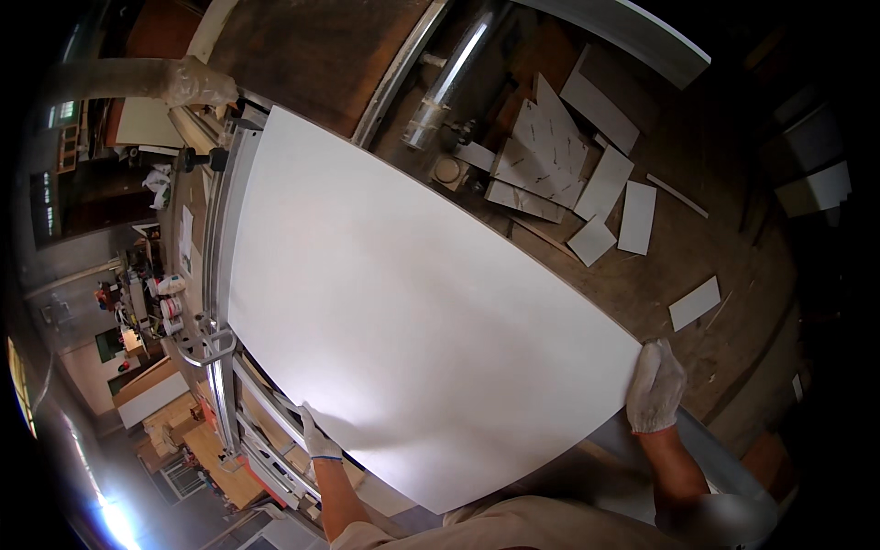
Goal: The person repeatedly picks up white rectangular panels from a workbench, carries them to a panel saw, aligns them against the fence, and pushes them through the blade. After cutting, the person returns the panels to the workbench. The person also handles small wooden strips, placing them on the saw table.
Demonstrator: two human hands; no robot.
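Note:
A large white board (403, 302) lies flat in front of me and reaches close to my body. My left hand (319, 438), in a white knitted glove, is at the board's left edge near my side; its fingers curl over that edge. At the right corner my right hand (656, 385), gloved the same way, is wrapped round the board's edge. The fingers under the board are hidden. Along the left edge runs a metal rail (220, 247), part of a machine's sliding frame, with a curved metal handle (213, 348) on its outer side.
White board offcuts (541, 151) and strips lie scattered on the dusty floor beyond the right edge. A clear cylinder (449, 78) stands past the far edge, beside a brown panel (312, 55). A flexible duct (137, 81) crosses the upper left. Workshop clutter (165, 307) fills the left.

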